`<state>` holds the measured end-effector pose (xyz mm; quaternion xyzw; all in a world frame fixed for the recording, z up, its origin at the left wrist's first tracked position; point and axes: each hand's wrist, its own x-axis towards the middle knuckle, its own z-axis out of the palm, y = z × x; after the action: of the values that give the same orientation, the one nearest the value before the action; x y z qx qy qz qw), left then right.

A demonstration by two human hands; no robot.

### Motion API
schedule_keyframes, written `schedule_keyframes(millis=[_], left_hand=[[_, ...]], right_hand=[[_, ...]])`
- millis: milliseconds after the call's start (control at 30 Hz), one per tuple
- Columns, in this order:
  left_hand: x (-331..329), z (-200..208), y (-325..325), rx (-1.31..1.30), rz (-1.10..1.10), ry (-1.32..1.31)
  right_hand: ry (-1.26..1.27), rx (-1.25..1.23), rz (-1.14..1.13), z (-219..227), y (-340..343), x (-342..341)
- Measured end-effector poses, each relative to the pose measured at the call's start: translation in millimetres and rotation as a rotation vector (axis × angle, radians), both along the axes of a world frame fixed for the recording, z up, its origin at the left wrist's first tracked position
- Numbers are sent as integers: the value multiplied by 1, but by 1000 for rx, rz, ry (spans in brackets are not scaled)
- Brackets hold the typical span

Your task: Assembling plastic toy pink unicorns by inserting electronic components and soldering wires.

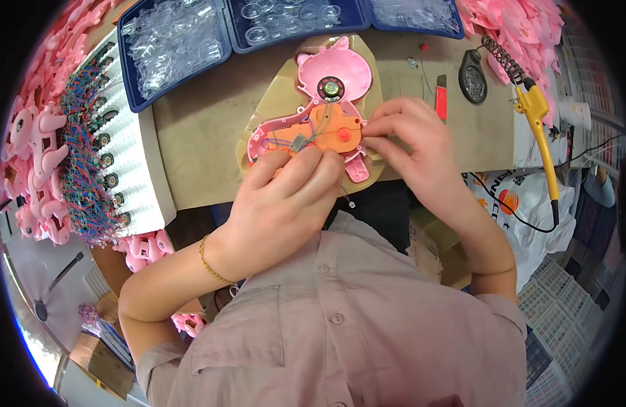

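Note:
A pink plastic toy shell half (pixel 350 68), shaped like an animal, lies open side up on a brown pad (pixel 269 102). Inside its body sits an orange plastic case (pixel 336 142) with a red round knob, a small metal part and thin coloured wires. A round speaker (pixel 331 89) rests in the head half. My left hand (pixel 286 197) is curled over the near rim of the shell and case, its fingertips partly hidden. At the right rim, my right hand (pixel 421 146) pinches with thumb and forefinger. A small bulb-like part (pixel 351 204) hangs from wires below.
Blue trays (pixel 140 95) of clear plastic parts stand along the back. White ribbed sheeting (pixel 147 176) at left carries wired speakers, beside heaped pink shells (pixel 48 156). At right are a yellow soldering iron (pixel 540 129), its coiled holder, a black oval object (pixel 472 76) and a red-handled blade (pixel 441 102).

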<state>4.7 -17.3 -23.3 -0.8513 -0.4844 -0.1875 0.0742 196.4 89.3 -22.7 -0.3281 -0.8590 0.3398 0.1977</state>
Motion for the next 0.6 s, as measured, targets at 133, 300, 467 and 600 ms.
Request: schedule_keyframes(millis=[133, 300, 467, 600], left_hand=[[3, -2, -2, -26, 20, -33], [2, -6, -4, -9, 34, -50], [2, -7, -4, -16, 29, -74], [1, -7, -5, -3, 27, -94]], right_hand=[[5, 59, -60, -7, -7, 1], [-15, 120, -58, -6, -8, -4], [-17, 215, -36, -11, -15, -3], [45, 175, -92, -10, -17, -4]])
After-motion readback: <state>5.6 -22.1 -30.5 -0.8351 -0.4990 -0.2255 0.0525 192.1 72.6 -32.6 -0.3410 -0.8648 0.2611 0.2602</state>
